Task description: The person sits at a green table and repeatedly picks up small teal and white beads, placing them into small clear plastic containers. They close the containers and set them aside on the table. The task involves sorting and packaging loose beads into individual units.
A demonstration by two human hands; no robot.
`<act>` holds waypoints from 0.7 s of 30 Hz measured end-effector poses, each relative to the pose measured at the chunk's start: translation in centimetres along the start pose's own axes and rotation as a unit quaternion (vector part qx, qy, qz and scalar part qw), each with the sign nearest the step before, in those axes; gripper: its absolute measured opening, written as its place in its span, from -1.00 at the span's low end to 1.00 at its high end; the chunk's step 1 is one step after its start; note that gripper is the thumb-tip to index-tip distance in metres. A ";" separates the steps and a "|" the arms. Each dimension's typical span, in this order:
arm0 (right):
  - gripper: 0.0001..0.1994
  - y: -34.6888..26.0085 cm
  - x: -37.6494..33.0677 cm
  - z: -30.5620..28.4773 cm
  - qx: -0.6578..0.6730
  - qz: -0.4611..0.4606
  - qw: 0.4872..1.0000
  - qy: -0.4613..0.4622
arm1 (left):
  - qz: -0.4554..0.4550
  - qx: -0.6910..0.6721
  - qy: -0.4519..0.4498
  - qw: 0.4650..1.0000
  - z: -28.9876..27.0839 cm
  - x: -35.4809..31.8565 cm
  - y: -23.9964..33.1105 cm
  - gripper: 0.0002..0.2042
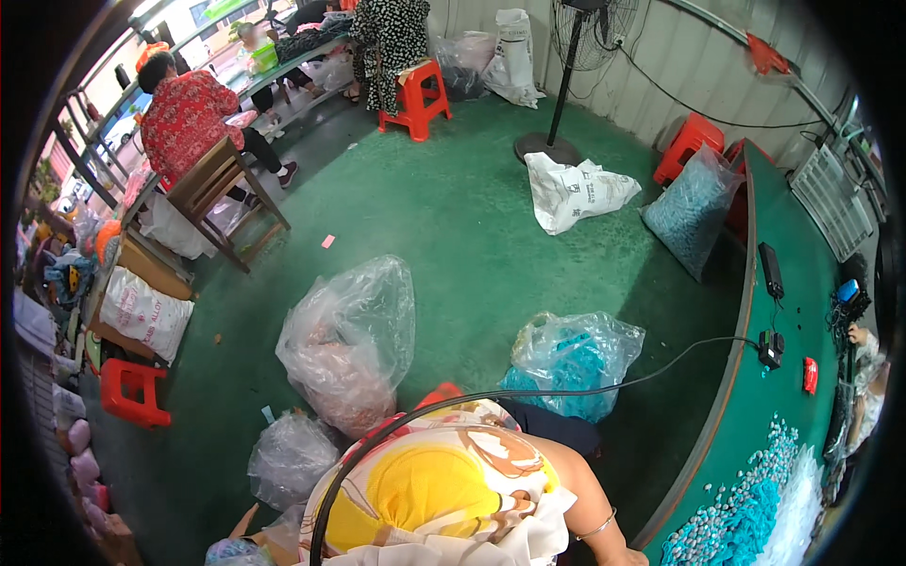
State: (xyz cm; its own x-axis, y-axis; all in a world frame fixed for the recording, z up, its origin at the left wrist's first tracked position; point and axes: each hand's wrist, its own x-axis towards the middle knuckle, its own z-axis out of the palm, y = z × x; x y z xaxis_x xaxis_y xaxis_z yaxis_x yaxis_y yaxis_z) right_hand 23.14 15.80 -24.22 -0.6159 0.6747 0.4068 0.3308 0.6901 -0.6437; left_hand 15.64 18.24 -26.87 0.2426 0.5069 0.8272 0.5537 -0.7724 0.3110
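My right forearm, with a thin bracelet at the wrist, reaches down to the lower edge beside the green table (694,476). Only part of my right hand (627,557) shows there; its fingers are cut off. My left hand is out of view. On the table nearest my right hand lie small blue and whitish pieces (774,451), a heap of turquoise strands (747,521) and clear plastic (800,505). By my legs, a clear bag of turquoise material (576,363) rests on the floor, and a large clear bag with pinkish contents (344,349) stands to its left.
A black cable (651,379) crosses before me to a small black device (771,349) on the table. Around the floor are a red stool (135,391), a wooden chair (212,193), a fan's base (549,149) and a bag of blue-grey pieces (694,209). A person (189,118) sits far left.
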 end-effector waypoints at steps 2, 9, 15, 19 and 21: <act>-0.69 -0.1 -0.1 0.0 -0.002 -0.001 1.000 0.002 | -0.010 0.008 -0.024 1.000 0.0 0.0 0.1 -0.72; -0.70 -0.2 -0.5 -0.1 -0.003 -0.005 1.000 -0.001 | -0.032 0.008 -0.055 0.998 0.4 -0.1 -0.7 -0.73; -0.71 -0.2 -0.9 -0.4 -0.004 -0.004 1.000 0.000 | -0.053 0.010 -0.055 0.997 0.2 0.0 -0.3 -0.72; -0.71 -0.2 -0.9 -0.5 -0.002 -0.003 1.000 -0.003 | -0.049 0.027 -0.040 0.998 0.5 -0.3 -0.5 -0.71; -0.71 -0.2 -0.9 -0.5 -0.003 -0.001 1.000 -0.005 | -0.044 0.025 -0.037 0.998 0.7 -0.2 -0.7 -0.70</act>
State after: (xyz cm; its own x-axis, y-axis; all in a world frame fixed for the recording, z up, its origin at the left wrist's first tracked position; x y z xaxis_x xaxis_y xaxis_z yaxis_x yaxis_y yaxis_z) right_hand 24.02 15.17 -24.15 -0.6236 0.6707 0.4017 0.3335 0.6930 -0.6392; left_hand 15.77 18.99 -27.62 0.2494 0.6003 0.7599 0.6147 -0.7045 0.3548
